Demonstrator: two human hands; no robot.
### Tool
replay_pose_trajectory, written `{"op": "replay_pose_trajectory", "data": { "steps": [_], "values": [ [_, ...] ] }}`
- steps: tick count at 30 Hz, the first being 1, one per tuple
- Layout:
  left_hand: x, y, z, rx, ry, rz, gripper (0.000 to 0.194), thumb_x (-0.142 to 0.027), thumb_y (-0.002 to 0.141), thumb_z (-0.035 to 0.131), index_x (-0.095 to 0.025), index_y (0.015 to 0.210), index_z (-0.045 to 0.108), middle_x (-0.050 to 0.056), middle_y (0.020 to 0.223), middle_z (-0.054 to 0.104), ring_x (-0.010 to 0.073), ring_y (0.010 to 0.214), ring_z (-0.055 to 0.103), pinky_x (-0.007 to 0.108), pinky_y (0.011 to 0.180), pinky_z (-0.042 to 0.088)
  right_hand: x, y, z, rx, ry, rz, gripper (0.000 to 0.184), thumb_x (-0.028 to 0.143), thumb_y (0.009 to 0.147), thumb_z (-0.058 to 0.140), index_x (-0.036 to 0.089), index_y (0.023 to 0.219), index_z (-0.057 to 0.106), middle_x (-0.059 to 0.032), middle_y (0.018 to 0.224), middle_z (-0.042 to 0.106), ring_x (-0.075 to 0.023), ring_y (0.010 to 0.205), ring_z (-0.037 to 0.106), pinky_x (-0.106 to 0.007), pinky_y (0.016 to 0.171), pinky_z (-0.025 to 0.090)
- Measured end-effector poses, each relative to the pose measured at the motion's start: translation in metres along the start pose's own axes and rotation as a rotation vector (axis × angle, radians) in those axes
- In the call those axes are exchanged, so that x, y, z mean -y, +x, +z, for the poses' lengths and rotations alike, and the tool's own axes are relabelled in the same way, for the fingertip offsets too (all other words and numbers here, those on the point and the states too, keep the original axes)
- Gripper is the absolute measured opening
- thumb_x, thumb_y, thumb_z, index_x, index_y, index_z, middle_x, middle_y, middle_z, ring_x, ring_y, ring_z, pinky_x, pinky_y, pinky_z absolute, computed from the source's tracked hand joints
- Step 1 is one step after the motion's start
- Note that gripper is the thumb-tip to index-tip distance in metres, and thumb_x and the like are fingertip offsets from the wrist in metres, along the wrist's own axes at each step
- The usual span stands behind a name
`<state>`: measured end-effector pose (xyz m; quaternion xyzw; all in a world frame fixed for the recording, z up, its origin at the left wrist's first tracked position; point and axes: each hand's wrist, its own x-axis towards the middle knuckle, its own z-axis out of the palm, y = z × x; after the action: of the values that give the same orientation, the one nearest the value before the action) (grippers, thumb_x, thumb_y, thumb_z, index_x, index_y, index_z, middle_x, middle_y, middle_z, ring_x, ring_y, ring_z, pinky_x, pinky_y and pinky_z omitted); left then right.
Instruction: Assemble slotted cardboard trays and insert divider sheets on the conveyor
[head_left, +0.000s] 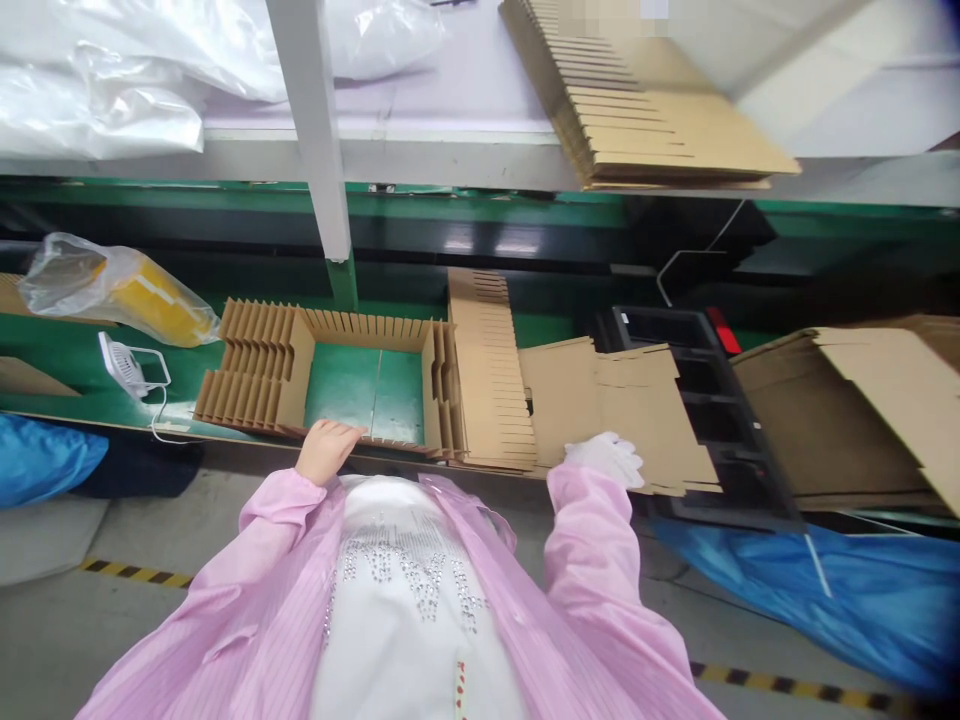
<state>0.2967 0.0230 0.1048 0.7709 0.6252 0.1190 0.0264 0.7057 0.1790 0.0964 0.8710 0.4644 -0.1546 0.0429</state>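
Note:
A slotted cardboard divider frame (296, 372) stands on the green bench, its crossed strips packed at the left and right ends around an open middle. At its near wall is my left hand (328, 450), bare, with the fingers closed together over the cardboard edge; the thumb is hidden. My right hand (606, 458) wears a white glove. Its fingers are spread and lie on the near part of flat notched cardboard sheets (649, 415). Between the frame and these sheets lies a stack of slotted cardboard strips (489, 375).
Black trays (739, 430) and a large folded cardboard piece (840, 420) are at the right. A small white fan (127, 365) and a bagged yellow item (154, 295) lie left. Overhead, a shelf (465, 155) carries more slotted cardboard (637, 110); a white post (311, 120) hangs down.

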Motion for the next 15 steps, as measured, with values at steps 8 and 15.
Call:
{"op": "replay_pose_trajectory", "data": {
  "steps": [8,15],
  "values": [
    [0.002,0.0,-0.001,0.01,-0.018,-0.024,0.03,-0.024,0.098,0.04,-0.023,0.108,0.068,0.004,0.087,0.073,0.0178,0.081,0.062,0.035,0.079,0.04,-0.007,-0.016,-0.004,0.001,0.045,0.079,0.057,0.048,0.081,0.055,0.024,0.129,0.037,-0.0275,0.134,0.038,-0.0398,0.124,0.04,-0.053,0.086,0.04],
    [0.0,-0.001,0.001,0.008,-0.049,-0.055,0.03,-0.023,0.097,0.039,-0.022,0.107,0.067,0.005,0.088,0.073,0.0177,0.082,0.061,0.038,0.084,0.039,-0.018,0.008,-0.014,0.136,0.069,0.146,0.076,0.056,0.074,0.062,0.017,0.134,0.035,-0.0319,0.133,0.04,-0.0413,0.127,0.039,-0.05,0.088,0.041]
  ]
}}
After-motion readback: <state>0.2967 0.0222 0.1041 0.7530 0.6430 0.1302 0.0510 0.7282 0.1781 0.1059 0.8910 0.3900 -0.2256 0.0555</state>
